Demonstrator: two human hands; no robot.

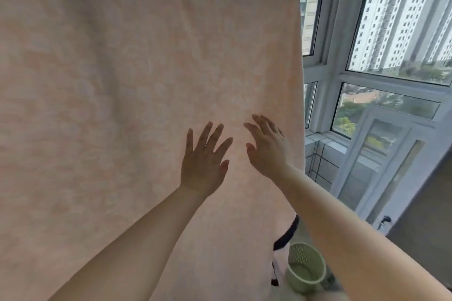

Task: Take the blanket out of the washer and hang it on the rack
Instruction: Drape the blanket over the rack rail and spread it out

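Hanging looks all but done: the blanket is already draped over something high near the top of the view, and it falls as a broad, flat sheet that fills most of the picture. The rack itself is hidden behind the cloth, so I cannot say how the blanket sits on it. The step in hand seems to be smoothing and squaring the hung cloth.

Both hands are raised in front of the blanket's lower right part. The left hand has its fingers straight and spread apart, gripping nothing. The right hand is likewise flat with its fingers loosely apart, holding nothing. Whether the palms press the cloth or hover just off it I cannot tell.

The blanket hangs with its top fold running roughly level from left to right and its right side edge dropping nearly straight down; its face is turned toward the person. The left and bottom edges lie outside the view, so which way its longer side runs cannot be judged.

The next move probably calls for flat-handed strokes outward and down to clear creases, and a check that the cloth hangs evenly so it will not slide off.

Behind the right edge stands a window, and low down a green basket sits on the floor.
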